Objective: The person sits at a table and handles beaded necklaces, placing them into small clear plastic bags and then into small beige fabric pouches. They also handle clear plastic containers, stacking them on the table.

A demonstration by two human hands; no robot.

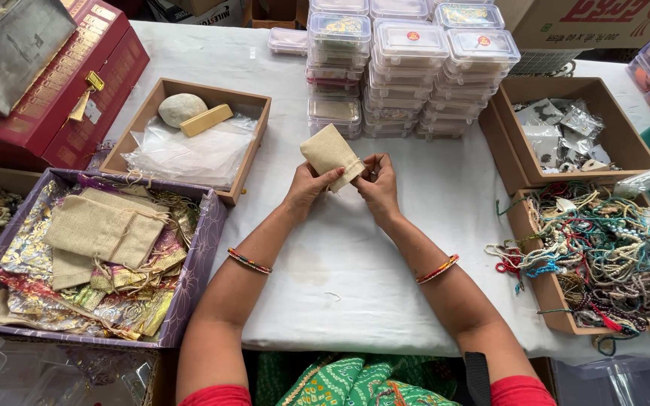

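Both hands grasp a small burlap drawstring pouch (331,154) above the white tablecloth (340,263).

At 9 o'clock a purple tray (197,289) holds more burlap pouches and foil wrappers; at 11, a wooden box (253,143) has a stone, a yellow bar and plastic bags. The left hand (308,186) pinches the pouch's side, the right hand (378,184) its drawstring mouth. It looks light and soft, best gripped at the neck. At 3 o'clock, a cardboard box (539,289) holds tangled beaded threads.
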